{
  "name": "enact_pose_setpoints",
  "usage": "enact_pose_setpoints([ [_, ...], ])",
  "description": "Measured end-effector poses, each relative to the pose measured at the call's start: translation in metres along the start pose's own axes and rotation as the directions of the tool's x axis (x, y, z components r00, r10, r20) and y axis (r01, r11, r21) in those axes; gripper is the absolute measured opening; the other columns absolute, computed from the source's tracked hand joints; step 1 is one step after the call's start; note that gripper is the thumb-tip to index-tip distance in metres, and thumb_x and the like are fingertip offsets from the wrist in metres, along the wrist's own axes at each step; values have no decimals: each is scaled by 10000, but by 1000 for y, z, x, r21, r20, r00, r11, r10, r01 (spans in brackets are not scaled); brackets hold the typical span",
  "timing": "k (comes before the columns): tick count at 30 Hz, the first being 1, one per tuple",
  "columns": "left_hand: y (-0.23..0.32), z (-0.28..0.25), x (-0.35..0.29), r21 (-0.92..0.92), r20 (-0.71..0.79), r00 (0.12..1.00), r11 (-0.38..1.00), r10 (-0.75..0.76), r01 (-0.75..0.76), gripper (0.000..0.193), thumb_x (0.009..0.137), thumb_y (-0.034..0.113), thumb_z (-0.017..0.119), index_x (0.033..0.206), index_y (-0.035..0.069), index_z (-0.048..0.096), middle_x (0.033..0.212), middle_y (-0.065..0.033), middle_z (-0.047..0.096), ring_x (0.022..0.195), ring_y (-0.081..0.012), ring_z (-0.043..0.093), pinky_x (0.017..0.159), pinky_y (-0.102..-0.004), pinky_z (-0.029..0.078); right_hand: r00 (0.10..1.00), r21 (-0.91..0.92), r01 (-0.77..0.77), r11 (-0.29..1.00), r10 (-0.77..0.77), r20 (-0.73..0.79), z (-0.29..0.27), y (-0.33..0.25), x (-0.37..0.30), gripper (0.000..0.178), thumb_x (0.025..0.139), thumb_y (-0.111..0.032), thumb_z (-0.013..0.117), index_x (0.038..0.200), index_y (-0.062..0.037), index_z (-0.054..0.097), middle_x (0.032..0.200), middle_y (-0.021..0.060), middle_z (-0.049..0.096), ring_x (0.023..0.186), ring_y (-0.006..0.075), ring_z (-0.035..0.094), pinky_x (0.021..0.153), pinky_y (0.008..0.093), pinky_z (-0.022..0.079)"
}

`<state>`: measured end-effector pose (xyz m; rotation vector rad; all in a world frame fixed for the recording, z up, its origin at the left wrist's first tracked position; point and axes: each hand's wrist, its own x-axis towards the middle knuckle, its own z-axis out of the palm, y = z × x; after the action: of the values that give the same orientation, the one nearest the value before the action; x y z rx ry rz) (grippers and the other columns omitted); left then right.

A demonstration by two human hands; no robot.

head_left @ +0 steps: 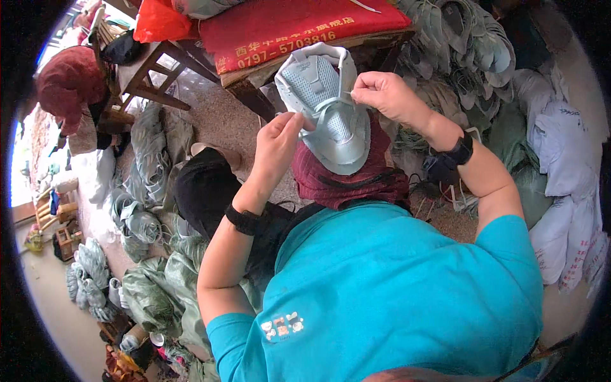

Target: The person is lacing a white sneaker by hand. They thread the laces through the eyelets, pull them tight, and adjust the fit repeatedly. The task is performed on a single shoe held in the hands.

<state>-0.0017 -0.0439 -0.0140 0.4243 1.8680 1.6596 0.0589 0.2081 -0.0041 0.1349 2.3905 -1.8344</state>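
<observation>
Landmark: the pale green shoe upper (328,111), held raised in front of the red-cushioned bench (299,28). Left of the upper, more uppers lie piled on the floor (149,159). The left hand (277,143) pinches the upper's left edge, fingers closed on it. The right hand (385,95) pinches its upper right edge, fingertips narrow. Right of the upper, white sacks (560,191) are stacked.

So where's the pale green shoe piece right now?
In the head view, the shoe upper sits top centre, held up between the left hand and right hand, above a dark red cloth on the lap.
</observation>
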Motion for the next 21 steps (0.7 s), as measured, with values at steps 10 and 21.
enact_pose_setpoints([
  [10, -4, -3, 12, 48, 31, 1000, 999, 6, -8, 318, 962, 255, 511, 768, 35, 634, 682, 47, 543, 594, -42, 428, 521, -213, 330, 867, -829, 369, 420, -476, 145, 10, -30, 8, 91, 806, -159, 624, 786, -70, 618, 644, 93, 554, 643, 228, 572, 667, 364, 422],
  [21, 54, -16, 19, 785, 286, 743, 297, 605, -544, 418, 685, 57, 757, 1047, 62, 547, 1180, -149, 495, 1018, -357, 568, 817, -431, 495, 754, -795, 592, 130, -438, 489, -12, -62, 27, 392, 681, -100, 774, 999, -57, 549, 975, 83, 557, 988, 285, 580, 823, 413, 485],
])
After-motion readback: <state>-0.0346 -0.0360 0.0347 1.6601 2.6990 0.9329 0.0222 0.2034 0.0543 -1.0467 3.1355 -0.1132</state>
